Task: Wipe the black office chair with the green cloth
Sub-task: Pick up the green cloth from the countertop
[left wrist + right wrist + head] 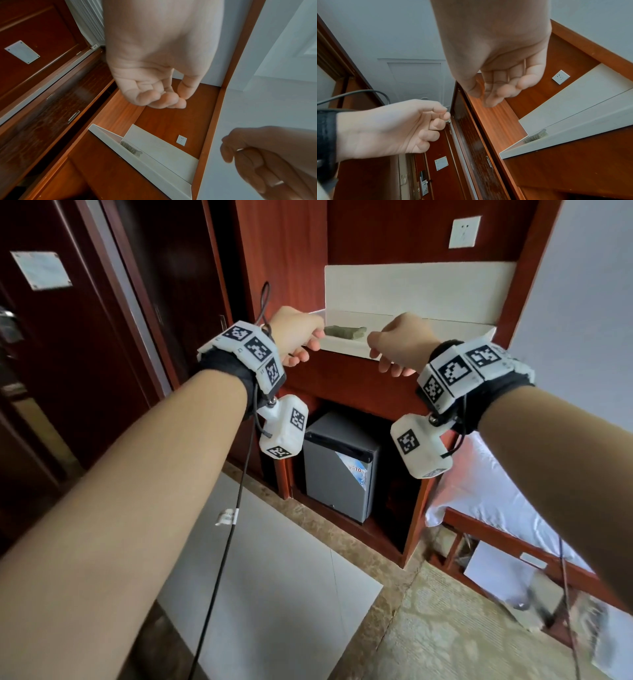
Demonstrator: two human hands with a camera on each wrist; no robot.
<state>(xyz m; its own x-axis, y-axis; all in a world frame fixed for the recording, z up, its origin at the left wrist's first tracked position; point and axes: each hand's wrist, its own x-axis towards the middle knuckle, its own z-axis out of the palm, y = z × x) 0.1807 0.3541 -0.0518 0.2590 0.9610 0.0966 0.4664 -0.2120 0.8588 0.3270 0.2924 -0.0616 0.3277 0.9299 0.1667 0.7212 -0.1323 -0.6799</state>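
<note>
The green cloth (345, 332) lies folded on a white shelf (428, 335) inside a red-brown wooden cabinet. It also shows in the left wrist view as the cloth (131, 148), and in the right wrist view as the cloth (535, 137). My left hand (305, 350) hovers just left of the cloth, apart from it, fingers loosely curled and holding nothing (164, 100). My right hand (387, 361) hovers just right of it at the shelf's front edge, also loosely curled and holding nothing (496, 92). No black office chair is plainly in view.
A grey mini fridge (339, 467) stands in the cabinet's lower opening. A bed with white sheets (486, 484) is at the right, a dark wooden door (68, 354) at the left. A wall socket (464, 231) sits above the shelf. Cables hang from both wrists.
</note>
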